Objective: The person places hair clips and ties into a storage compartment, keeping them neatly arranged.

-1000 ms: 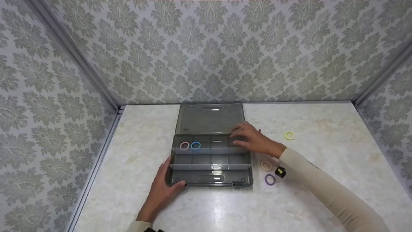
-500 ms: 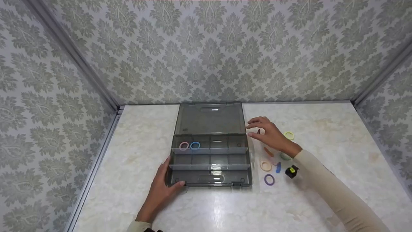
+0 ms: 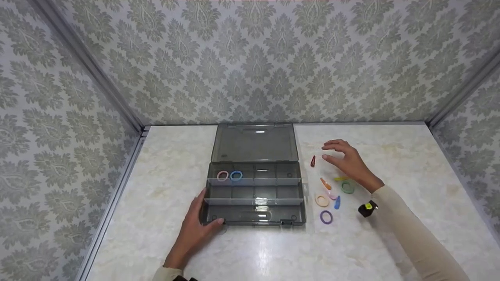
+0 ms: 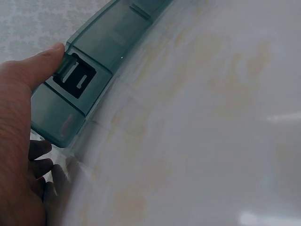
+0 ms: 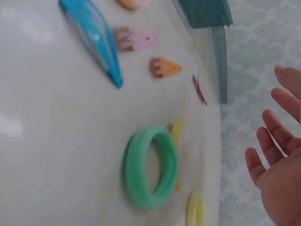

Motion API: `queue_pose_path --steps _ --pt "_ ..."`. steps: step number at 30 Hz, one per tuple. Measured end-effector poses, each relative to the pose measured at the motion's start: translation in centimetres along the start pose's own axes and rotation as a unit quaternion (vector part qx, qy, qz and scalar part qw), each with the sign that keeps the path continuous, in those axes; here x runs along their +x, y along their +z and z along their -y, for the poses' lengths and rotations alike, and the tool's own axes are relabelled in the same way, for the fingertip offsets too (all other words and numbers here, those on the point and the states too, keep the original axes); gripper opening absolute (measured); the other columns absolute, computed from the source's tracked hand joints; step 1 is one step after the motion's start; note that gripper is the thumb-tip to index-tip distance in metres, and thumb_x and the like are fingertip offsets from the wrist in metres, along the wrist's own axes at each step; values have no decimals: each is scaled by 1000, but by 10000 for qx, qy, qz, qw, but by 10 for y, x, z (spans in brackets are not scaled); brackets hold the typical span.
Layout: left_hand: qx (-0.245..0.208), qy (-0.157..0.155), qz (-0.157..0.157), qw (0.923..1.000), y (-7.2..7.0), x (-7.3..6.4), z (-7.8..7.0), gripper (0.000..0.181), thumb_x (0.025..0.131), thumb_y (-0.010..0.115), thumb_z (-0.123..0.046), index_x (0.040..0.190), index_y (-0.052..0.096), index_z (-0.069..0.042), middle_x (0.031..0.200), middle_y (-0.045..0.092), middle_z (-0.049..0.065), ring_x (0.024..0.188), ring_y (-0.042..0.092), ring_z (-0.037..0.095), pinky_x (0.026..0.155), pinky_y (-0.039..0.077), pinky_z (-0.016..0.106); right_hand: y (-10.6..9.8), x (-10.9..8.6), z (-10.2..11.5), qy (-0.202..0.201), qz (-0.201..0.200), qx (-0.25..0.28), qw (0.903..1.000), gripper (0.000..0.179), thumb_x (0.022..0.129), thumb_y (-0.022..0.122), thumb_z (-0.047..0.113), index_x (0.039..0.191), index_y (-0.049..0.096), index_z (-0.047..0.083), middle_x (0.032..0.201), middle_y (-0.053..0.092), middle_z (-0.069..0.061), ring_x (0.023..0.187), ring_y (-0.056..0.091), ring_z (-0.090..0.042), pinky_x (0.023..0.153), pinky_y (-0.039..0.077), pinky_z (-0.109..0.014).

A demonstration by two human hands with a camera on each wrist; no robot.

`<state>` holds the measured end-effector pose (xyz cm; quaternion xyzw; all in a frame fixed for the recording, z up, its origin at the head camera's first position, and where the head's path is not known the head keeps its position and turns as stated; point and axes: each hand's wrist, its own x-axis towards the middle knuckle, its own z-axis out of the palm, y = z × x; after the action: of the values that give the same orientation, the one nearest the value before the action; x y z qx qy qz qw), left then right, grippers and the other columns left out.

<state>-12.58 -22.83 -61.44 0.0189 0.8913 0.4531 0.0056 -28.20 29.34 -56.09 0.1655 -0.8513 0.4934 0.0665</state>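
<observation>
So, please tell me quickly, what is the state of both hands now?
Left hand: closed, holding the corner of the grey compartment box.
Right hand: open, holding nothing, near the red snap hair clip.

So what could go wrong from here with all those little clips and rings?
The right hand might drag several things at once: the pink clip lies close to the blue clip and orange clip. The slim red clip on the table may be fiddly to pinch up. And if the left hand, gripping the box by its near left corner, jerks, the pink ring and blue ring inside could shift.
</observation>
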Motion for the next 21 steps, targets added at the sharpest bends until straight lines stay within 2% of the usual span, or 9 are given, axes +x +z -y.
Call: queue_pose_path --steps 8,15,21 --pt "-6 4 33 10000 0 -1 0 113 92 87 -58 178 21 -27 182 24 14 168 15 45 133 17 67 -15 -12 -18 442 -204 -297 9984 36 106 78 20 135 75 -1 146 64 -18 143 52 -37 124 36 -67" --pt "-46 -47 35 10000 0 -2 0 113 92 87 -57 178 21 -27 182 23 15 168 13 47 133 17 69 -23 -23 -34 579 -470 -429 9963 41 106 79 24 137 73 -3 149 60 -21 146 45 -40 123 32 -71" --pt "-46 -138 19 9999 1 -2 0 113 91 86 -60 178 21 -26 182 23 15 169 12 46 133 17 67 -28 -32 -42 865 -617 -442 9934 47 105 80 32 139 72 1 154 56 -21 152 38 -40 125 28 -71"
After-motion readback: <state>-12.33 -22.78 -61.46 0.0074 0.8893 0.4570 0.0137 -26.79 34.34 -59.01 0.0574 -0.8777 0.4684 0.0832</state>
